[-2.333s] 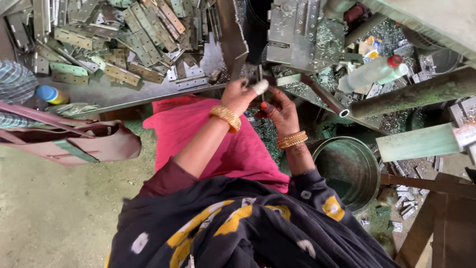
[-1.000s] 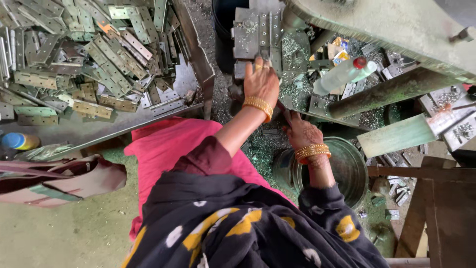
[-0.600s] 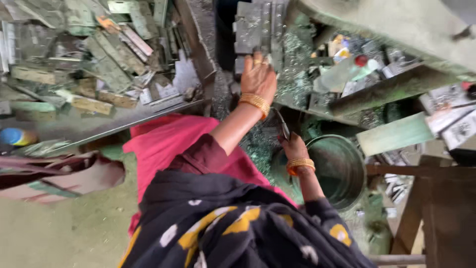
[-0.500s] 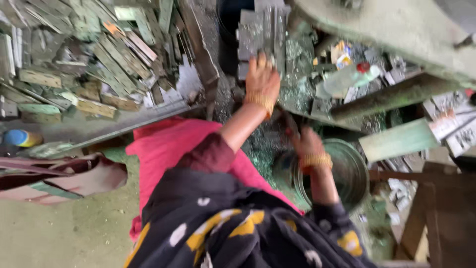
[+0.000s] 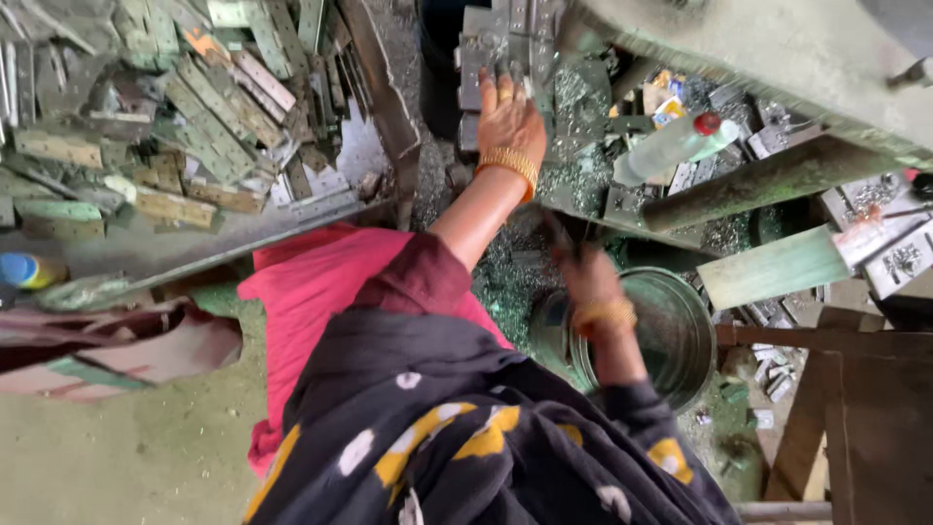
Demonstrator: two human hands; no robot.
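My left hand [image 5: 509, 115], with a gold bangle at the wrist, reaches up to the grey metal plates [image 5: 505, 34] on the machine bed. Its fingers lie spread on them. My right hand [image 5: 591, 284], also bangled and blurred, hangs lower, just above the rim of a round metal bucket [image 5: 680, 335]. A thin dark rod [image 5: 558, 233] sticks up out of its closed fingers. A pink cloth [image 5: 311, 292] and a dark patterned garment cover my lap at the bottom.
A tray heaped with flat metal hinge pieces [image 5: 175, 126] fills the upper left. A plastic bottle with a red cap [image 5: 671, 146] lies on the machine at the right. Metal chips litter the bed. Wooden framing [image 5: 826, 389] stands lower right; a bag [image 5: 107, 350] lies left.
My left hand has reached from near my lap up to the plates on the machine. My right hand has dropped from beside it down toward the bucket.
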